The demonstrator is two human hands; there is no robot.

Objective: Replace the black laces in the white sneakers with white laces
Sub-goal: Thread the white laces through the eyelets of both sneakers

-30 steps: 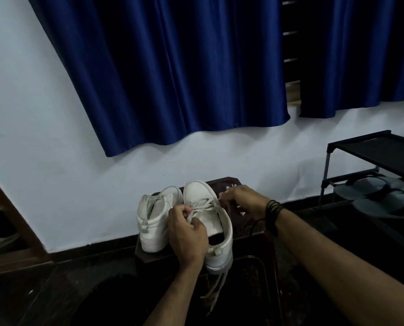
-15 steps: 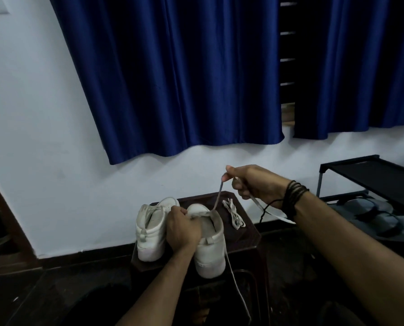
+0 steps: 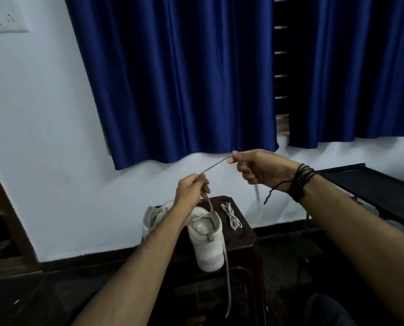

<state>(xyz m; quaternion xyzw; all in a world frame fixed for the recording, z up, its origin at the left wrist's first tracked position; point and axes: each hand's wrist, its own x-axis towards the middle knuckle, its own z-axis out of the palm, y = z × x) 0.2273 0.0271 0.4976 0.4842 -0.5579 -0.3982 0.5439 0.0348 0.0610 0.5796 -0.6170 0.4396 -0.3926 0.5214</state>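
At tabletop [image 3: 241, 236]: my hands pinch one lace [image 3: 216, 165] taut.
Left [image 3: 190, 190], right [image 3: 257, 167]: both gripping.
Progress: lacing sneaker [image 3: 205, 241] unfinished; spare lace [image 3: 231, 216] waits.

Satiny blue cloth curtain [image 3: 184, 78], smooth matt white sneaker [image 3: 207, 243], woven lace [image 3: 216, 164].

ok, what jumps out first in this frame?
The lace stretched taut mid-frame between the left hand and right hand, running down into the right sneaker on the stool. Behind, blue curtains fill the top; a bundled lace lies beside the sneaker.
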